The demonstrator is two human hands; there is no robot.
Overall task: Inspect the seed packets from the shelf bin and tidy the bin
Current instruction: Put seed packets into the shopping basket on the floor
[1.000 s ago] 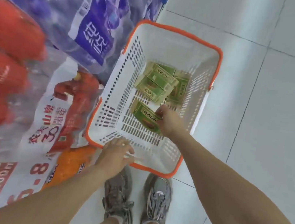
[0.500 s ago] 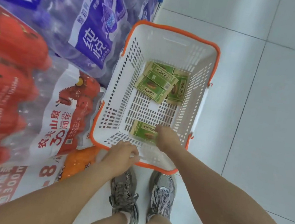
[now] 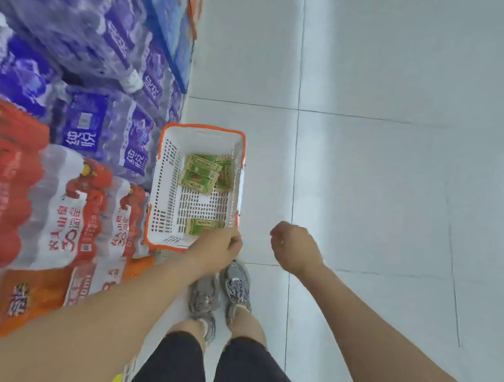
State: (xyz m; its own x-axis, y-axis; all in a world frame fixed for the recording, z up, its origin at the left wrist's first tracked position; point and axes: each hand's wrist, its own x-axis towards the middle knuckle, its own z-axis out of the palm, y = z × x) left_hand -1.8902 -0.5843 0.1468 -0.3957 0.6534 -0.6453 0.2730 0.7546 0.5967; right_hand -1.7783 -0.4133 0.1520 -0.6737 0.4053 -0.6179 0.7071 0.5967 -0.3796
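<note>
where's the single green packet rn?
Head view: the lone packet lies on the basket floor at its near end, just beyond the left hand.

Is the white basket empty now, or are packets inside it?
Not empty. The basket holds a pile of green packets at its far end and a lone packet near.

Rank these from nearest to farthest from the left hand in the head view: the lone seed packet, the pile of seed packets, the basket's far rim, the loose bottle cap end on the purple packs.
1. lone seed packet, just beyond the left hand, at the basket's near end.
2. pile of seed packets, toward the basket's far end.
3. basket's far rim, beyond the pile.
4. bottle cap end, up on the purple packs to the left.
</note>
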